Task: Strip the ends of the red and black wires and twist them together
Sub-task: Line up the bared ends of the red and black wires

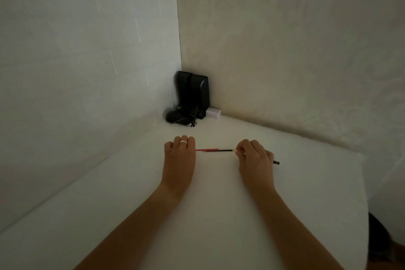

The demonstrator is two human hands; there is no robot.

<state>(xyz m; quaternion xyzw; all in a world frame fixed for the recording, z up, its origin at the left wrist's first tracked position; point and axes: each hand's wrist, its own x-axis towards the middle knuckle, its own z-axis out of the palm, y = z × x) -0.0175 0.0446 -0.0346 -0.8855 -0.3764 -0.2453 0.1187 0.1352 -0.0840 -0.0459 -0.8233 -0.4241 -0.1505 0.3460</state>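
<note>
A red wire [207, 150] and a black wire [225, 150] run in one straight line between my two hands, just above the white table [219, 204]. My left hand [180, 155], with a white ring on one finger, is closed over the red end. My right hand [254, 158] pinches the black end, where a pale bit shows at the fingertips. A thin dark tool [276, 162] sticks out from under the right hand toward the right. How the two wires meet in the middle is too small to tell.
Two black speakers [194, 94] stand in the far corner where the walls meet, with a dark bundle of cables [179, 117] in front and a small white box [213, 113] beside them. The table edge [366, 193] drops off at the right.
</note>
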